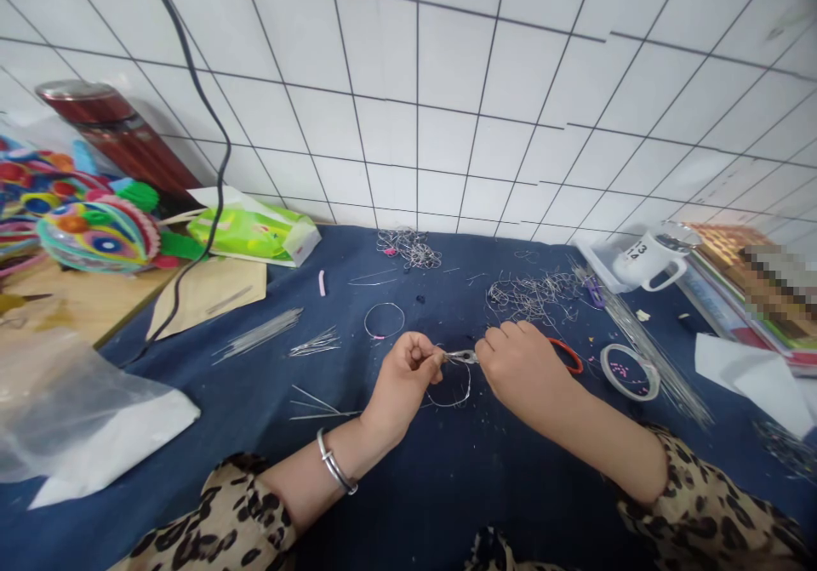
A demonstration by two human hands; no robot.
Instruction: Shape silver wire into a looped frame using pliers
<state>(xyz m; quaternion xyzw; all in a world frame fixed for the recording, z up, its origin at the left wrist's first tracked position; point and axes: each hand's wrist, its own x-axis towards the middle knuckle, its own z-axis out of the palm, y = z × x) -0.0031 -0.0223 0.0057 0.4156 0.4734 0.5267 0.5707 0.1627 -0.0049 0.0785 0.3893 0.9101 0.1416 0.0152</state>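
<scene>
"Pinching that thin wire loop [450, 397] between thumb and forefinger, the left hand [403, 377] sits just beside the nose of the pliers [460, 356]. Why so close?"

"Probably so the wire is held steady right where the plier tip bites it. The loop droops toward the blue-clothed counter [255, 435], between the two hands."

"And the right hand [520, 365]?"

"Clenched around the pliers, knuckles up, with the orange handle [570, 355] poking out behind it. Both forearms angle inward and seem to lie low on the cloth, which looks like bracing for fine work."

"The straight wires [259, 335]?"

"Fanned out to the left, near enough to reach. The tangled scraps [533, 294] lie just beyond the right hand."
</scene>
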